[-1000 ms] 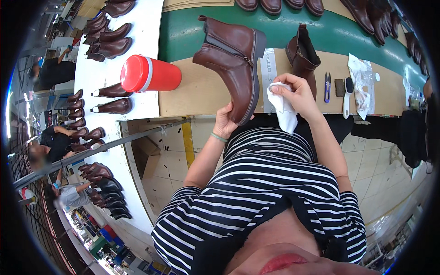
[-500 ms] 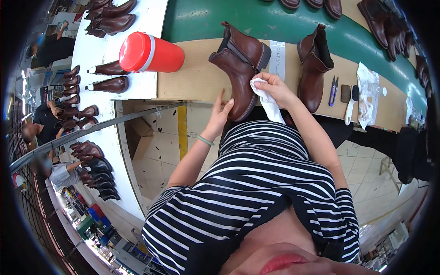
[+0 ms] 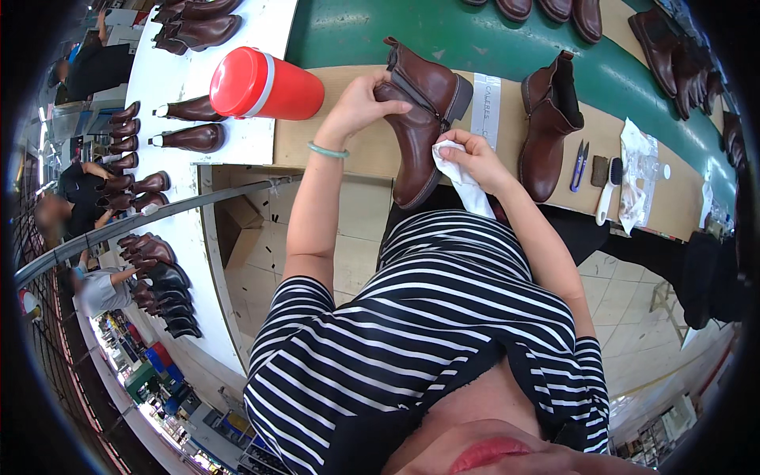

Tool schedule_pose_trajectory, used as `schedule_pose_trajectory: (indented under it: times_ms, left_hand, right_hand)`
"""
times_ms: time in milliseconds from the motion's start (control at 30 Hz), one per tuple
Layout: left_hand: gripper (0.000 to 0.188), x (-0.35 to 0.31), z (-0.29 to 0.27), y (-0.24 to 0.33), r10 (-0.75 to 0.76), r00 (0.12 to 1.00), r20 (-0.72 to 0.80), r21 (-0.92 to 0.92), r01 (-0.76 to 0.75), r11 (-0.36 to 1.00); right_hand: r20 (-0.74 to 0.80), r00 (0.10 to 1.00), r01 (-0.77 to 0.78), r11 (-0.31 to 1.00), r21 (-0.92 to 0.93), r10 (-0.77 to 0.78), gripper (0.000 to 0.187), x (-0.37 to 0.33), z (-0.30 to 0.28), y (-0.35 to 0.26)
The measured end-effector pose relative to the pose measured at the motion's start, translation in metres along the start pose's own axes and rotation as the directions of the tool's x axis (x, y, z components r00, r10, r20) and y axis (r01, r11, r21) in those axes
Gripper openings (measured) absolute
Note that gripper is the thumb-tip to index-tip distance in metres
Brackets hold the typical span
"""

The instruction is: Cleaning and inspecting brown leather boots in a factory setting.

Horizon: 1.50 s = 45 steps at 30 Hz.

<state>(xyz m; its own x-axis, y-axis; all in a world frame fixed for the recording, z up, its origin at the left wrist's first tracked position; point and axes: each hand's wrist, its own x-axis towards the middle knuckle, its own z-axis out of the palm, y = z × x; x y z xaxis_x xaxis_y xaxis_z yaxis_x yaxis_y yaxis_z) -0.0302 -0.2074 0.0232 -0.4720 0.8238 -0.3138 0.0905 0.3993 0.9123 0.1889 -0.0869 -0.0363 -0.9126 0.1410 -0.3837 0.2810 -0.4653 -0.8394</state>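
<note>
A brown leather ankle boot (image 3: pixel 416 131) lies on its side on the cardboard in front of me, toe toward my body. My left hand (image 3: pixel 364 105) grips its shaft, thumb across the upper and fingers round the far edge. In my right hand (image 3: pixel 475 158) a white cloth (image 3: pixel 463 182) is pinched, held at the sole edge near the forefoot; its loose end hangs toward my lap. A second brown boot (image 3: pixel 546 134) lies to the right, touched by neither hand.
A red jug (image 3: pixel 273 83) with a pale band stands left. Blue thread snips (image 3: pixel 579 166), a brown block (image 3: pixel 600 172), a brush (image 3: pixel 609 190) and a stained white cloth (image 3: pixel 633 174) lie right on the cardboard (image 3: pixel 499 150). More boots line the green surface (image 3: pixel 443 36); co-workers are far left.
My left hand has moved up from beside the boot's toe to its shaft and taken hold there. My right hand with the cloth stays nearly in place by the sole.
</note>
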Motion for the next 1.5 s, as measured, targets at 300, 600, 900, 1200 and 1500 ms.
schedule_pose_trajectory:
  times_ms: [300, 600, 900, 1200, 1500]
  left_hand:
    - [0.026, 0.021, -0.034, 0.026, -0.081, 0.904, 0.420, 0.315, -0.061, 0.947]
    - [0.029, 0.015, -0.025, 0.060, -0.328, 0.702, 0.633, 0.353, 0.115, 0.928]
    - [0.032, 0.051, 0.006, 0.016, -0.488, 0.529, 0.694, -0.061, 0.719, 0.693]
    - [0.023, 0.050, 0.010, 0.018, -0.488, 0.531, 0.693, -0.161, 0.774, 0.613]
    - [0.015, 0.052, 0.014, 0.000, -0.497, 0.493, 0.714, -0.113, 0.782, 0.613]
  right_hand:
    - [0.027, 0.999, 0.020, 0.999, 0.045, -0.021, 0.016, 0.003, -0.015, 0.007]
    - [0.007, 1.000, 0.012, 0.997, 0.077, -0.013, 0.017, -0.004, -0.022, 0.014]
    - [0.024, 0.998, 0.054, 0.991, -0.126, -0.051, 0.014, -0.017, -0.023, 0.010]
    - [0.018, 0.987, 0.153, 0.904, -0.400, -0.159, 0.012, -0.021, -0.017, 0.008]
    - [-0.089, 0.956, 0.212, 0.865, -0.455, -0.280, 0.012, -0.011, -0.013, 0.017]
